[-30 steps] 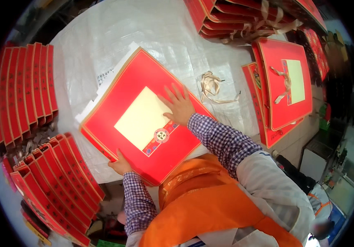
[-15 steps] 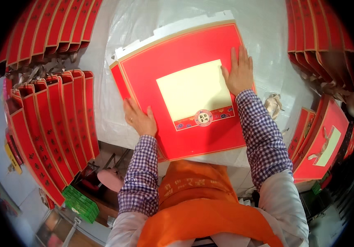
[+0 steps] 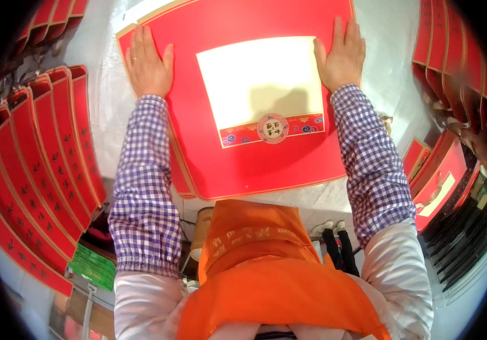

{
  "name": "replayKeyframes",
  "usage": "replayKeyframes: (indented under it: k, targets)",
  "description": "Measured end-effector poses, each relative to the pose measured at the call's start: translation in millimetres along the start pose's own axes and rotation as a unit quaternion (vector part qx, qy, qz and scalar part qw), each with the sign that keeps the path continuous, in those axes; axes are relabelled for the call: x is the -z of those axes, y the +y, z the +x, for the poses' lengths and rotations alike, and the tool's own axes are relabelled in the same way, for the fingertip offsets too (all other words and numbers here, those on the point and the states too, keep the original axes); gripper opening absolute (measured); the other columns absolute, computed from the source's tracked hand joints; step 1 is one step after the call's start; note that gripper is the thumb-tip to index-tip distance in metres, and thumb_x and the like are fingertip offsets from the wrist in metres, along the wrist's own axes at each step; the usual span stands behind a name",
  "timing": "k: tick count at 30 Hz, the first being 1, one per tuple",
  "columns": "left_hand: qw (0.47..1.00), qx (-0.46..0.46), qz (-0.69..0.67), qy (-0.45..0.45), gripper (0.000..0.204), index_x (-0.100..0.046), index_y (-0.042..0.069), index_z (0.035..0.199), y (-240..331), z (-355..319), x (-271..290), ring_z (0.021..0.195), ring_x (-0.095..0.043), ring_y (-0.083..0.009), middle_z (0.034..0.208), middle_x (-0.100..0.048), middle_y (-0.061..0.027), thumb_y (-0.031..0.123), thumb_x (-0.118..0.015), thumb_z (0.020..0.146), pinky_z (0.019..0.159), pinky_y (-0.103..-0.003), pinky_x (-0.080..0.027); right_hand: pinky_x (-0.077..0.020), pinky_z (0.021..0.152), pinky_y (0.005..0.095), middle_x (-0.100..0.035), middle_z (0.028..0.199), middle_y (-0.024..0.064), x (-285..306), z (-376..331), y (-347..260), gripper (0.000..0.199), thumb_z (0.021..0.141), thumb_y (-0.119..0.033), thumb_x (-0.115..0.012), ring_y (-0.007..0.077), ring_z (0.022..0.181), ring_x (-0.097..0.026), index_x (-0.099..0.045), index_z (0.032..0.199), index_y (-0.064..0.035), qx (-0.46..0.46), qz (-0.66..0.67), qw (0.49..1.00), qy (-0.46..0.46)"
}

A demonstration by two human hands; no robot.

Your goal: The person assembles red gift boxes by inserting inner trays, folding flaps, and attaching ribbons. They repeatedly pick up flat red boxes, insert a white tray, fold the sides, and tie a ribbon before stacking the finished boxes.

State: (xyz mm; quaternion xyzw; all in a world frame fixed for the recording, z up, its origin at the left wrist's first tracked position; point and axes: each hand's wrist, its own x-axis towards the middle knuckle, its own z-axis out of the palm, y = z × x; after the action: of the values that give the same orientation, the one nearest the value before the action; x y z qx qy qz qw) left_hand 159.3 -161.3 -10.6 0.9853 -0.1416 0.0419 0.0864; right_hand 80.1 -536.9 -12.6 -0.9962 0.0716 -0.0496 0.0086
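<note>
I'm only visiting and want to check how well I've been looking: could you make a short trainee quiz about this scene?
1. True or false: the left hand and the right hand both rest on the red cardboard.
2. What colour is the large panel on that cardboard? A) dark green; B) pale cream; C) black.
3. Fill in the pattern: the purple-and-white sleeves covering the forearms are ____.

Key: 1. True. 2. B. 3. Checked.
</note>
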Motion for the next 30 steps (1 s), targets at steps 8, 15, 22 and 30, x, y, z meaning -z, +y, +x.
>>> replayKeyframes:
  k: [8,15,22,30]
  targets:
    - [0.981,0.084,-0.035,-0.171,0.079,-0.022,-0.001,0.149,51,-201,51,0.146,-0.018,-0.0341,0.157,-0.021,-0.02,0.028,-0.06,0.086,0.118,-0.05,-0.013,-0.0136,0.119,0.0471,-0.022,0.155,0.0204,2,-1,-1,0.07,0.096,-0.048,-0.045,0.0311,0.146,-0.018,-0.027,0.151,-0.0077,-0.009,-0.014,1.0,-0.011]
    - [0.979,0.088,-0.047,-0.18,0.081,-0.021,-0.001,0.15,48,-201,60,0.146,-0.016,-0.0324,0.157,-0.02,-0.0185,0.027,-0.061,0.084,0.119,-0.049,-0.01,-0.0149,0.118,0.0497,-0.024,0.156,0.0189,30,-61,6,0.073,0.091,-0.034,-0.055,0.0304,0.145,-0.021,-0.024,0.151,-0.0041,-0.009,0.028,0.998,-0.055]
    - [0.979,0.098,-0.087,-0.154,0.084,-0.022,-0.001,0.149,53,-211,68,0.145,-0.019,-0.0328,0.157,-0.021,-0.0182,0.029,-0.065,0.084,0.118,-0.05,-0.012,-0.0186,0.117,0.048,-0.028,0.153,0.0215,92,-233,14,0.077,0.085,-0.021,-0.062,0.0359,0.144,-0.022,-0.025,0.148,0.003,-0.072,0.086,0.982,-0.154]
    - [0.893,0.283,-0.349,-0.004,0.083,-0.028,-0.009,0.143,-3,-67,51,0.135,-0.032,-0.0404,0.146,-0.031,-0.0276,0.034,-0.069,0.086,0.112,-0.045,-0.027,-0.0465,0.087,0.0444,-0.064,0.101,0.022,59,-40,54,0.038,0.095,-0.03,-0.052,0.0385,0.097,-0.059,-0.061,0.119,-0.0008,-0.136,0.238,0.962,-0.013]
